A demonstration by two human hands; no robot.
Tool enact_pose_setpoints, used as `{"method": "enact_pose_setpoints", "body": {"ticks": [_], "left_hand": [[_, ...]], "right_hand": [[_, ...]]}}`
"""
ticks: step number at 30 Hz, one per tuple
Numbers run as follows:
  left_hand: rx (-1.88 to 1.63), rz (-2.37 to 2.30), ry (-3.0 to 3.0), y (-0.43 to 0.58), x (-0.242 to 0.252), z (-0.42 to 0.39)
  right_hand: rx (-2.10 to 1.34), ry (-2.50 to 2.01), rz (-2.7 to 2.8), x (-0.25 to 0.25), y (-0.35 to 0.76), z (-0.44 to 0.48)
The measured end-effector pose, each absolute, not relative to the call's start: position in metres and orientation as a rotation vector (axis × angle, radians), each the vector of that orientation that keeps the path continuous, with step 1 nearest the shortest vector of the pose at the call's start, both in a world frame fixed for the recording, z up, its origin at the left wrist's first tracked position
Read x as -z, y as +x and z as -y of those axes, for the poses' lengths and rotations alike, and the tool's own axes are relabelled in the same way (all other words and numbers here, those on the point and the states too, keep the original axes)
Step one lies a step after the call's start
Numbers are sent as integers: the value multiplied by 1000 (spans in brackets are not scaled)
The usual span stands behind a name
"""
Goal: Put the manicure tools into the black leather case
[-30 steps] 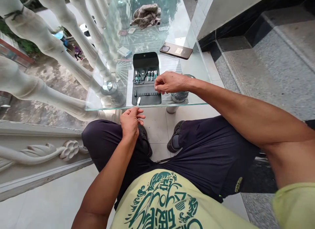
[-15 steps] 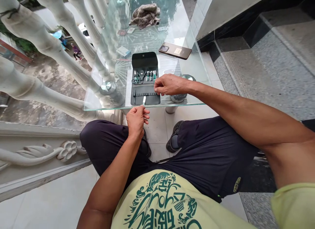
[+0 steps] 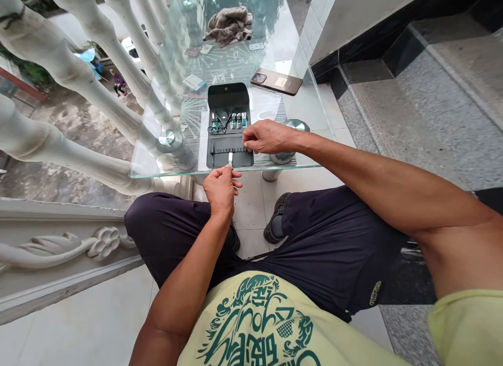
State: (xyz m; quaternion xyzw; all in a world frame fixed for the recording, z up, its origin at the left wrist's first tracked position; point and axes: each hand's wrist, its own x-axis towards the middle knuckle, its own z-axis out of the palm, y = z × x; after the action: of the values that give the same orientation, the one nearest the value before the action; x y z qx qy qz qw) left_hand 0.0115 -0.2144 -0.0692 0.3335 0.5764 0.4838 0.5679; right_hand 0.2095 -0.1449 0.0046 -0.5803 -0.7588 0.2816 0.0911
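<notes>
An open black manicure case (image 3: 229, 126) lies on the glass table (image 3: 306, 106), with scissors and small green-handled tools in its upper half. My left hand (image 3: 220, 189) is closed on a thin silvery tool (image 3: 230, 159), whose tip lies over the case's lower edge. My right hand (image 3: 266, 137) rests on the case's right side, its fingers pinched together against the lower pocket strip; what they hold, if anything, is hidden.
A brown phone (image 3: 276, 81) lies beyond the case, a crumpled cloth (image 3: 229, 24) at the far end, a small card box (image 3: 194, 82) to the left. White balusters (image 3: 78, 77) run along the left. Steps (image 3: 412, 67) rise on the right. My knees are under the table edge.
My left hand has carried the thin tool to the right and up, from the table's near edge onto the case's lower part. My right hand has stayed on the case.
</notes>
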Motion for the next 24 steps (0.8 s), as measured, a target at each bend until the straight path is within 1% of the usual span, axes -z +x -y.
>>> {"method": "enact_pose_setpoints", "body": {"ticks": [8,18,24], "left_hand": [[-1120,-1306,725,3,69,211],[-1141,-1349,679,11,68,213],[-1195,-1356,677,-5,69,218]], "right_hand": [[-855,-1708,2256,0,211,144],[-782,-1728,2311,1,207,145],[-774,-1718,2324,-1,205,147]]}}
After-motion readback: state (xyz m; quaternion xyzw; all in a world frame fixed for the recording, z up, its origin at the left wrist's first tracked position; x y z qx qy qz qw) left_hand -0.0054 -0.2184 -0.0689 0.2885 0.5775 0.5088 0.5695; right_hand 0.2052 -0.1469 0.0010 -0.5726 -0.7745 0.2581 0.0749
